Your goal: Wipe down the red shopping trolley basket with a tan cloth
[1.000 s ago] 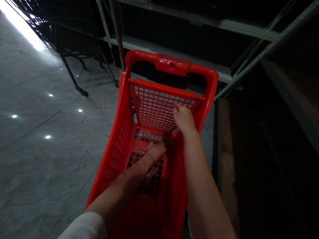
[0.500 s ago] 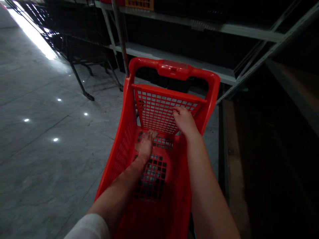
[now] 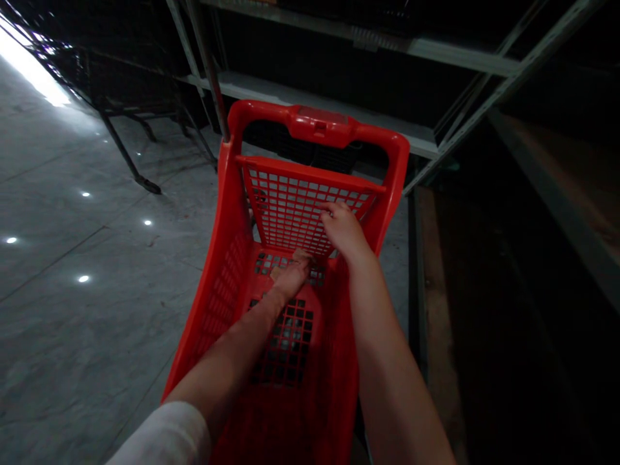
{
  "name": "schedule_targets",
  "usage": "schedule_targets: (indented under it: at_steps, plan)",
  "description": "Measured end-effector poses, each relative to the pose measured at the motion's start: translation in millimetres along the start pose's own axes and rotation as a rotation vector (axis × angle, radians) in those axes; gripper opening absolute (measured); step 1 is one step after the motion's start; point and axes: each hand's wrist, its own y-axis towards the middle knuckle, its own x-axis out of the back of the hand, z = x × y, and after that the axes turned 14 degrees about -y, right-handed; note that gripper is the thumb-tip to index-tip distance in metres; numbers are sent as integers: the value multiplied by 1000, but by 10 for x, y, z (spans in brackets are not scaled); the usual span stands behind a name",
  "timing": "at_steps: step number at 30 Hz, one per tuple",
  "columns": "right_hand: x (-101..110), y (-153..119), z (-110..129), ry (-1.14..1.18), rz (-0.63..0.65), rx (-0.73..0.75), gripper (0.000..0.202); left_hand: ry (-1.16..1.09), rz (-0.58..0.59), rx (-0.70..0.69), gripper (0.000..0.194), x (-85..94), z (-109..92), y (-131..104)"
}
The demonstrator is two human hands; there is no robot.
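Observation:
A red plastic shopping cart (image 3: 194, 310) with grid openings in its floor and walls stands in front of me. Deep inside it, my left hand (image 3: 292, 278) presses a beige cloth (image 3: 303, 256) to the cart floor, close to the foot of the back panel. Parts of the cloth stick out past the fingers. My right hand (image 3: 341, 226) is at the right half of the red grid panel (image 3: 285, 200), its fingers curled against the grid. Part of the fingers' grip is hidden by the hand.
Behind the cart handle (image 3: 322, 123) is a white metal shelf rack (image 3: 329, 100), with a thin metal pole (image 3: 210, 71) at its left. A dark wheeled frame (image 3: 119, 145) stands on the grey floor (image 3: 97, 342). A brown ledge (image 3: 436, 310) runs along the right.
My left hand has slid to the right with the cloth along the cart floor. My right hand keeps its place at the grid panel. The whole view has shifted slightly.

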Motion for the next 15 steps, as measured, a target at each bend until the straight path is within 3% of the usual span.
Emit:
schedule_targets:
  at_steps: [5,9,12,15]
  plan:
    - [-35,28,-4,19,-1,27,39,29,-229,135,52,325,401,-279]
    - [-53,34,4,22,-2,53,38,20,-381,289,52,351,566,-415]
    - [-44,32,15,9,-6,54,37,-4,-355,232,54,250,493,-352]
    - [-15,23,33,-5,-25,30,40,-41,-206,29,56,71,268,-217]
